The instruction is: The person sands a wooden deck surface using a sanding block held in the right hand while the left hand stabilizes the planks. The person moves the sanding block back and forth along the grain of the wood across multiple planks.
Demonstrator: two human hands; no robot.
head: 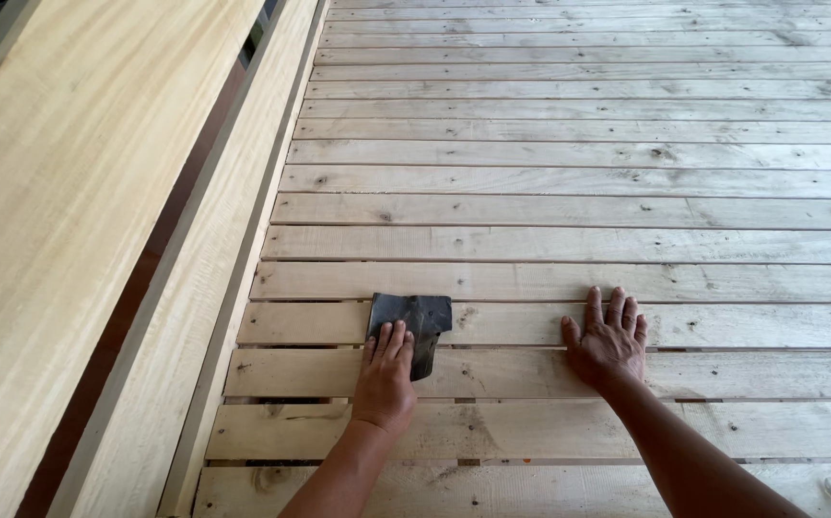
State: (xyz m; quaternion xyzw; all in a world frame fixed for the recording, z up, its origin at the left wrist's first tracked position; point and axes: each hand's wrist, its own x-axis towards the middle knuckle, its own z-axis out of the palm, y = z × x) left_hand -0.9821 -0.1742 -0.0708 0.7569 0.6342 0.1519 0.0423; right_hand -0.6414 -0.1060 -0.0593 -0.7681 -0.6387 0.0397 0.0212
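1. Pressing flat on a dark, worn sheet of abrasive paper, the left hand lies in the lower centre of the frame; fingers extended over the sheet's lower left part, palm down. Grip: none closed, sheet pinned under flat fingers, not pinched.
2. Sheet position: on the wooden slats, spanning one slat and overlapping the gap to the next, just right of the side rail. Its upper right corner is uncovered and slightly curled.
3. Right hand: lower right of centre, well apart from the sheet, open, fingers spread, palm resting on a slat. Holds nothing.
4. Surroundings: pale planed boards run diagonally along the left of the frame; slats show knots, nail heads and rough grain.
5. Risks, judged:
   - sheet could slip from under flat fingers, since nothing clamps it;
   - free corner may catch in a slat gap or on a nail head and tear;
   - fingertips running off the sheet onto rough grain may pick up splinters.
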